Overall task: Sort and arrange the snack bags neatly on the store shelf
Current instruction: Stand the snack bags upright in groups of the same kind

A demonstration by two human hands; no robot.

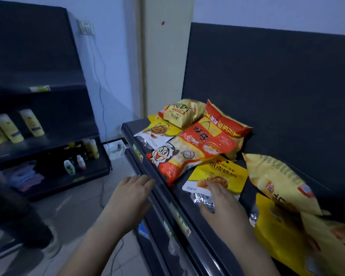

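Observation:
Several snack bags lie jumbled on a dark shelf. A big red-and-white bag with a cartoon face lies across the middle. Behind it sit a yellow chip bag and a red-and-yellow bag. A small yellow walnut pouch lies near the front. My right hand rests flat on its lower end, fingers spread over it. My left hand hovers at the shelf's front rail, fingers apart, holding nothing. More yellow bags pile up at the right.
A second dark shelf unit stands at the left with yellow tubes and small bottles. A person's dark trouser leg and shoe are at the lower left. A cable runs down the wall to the floor.

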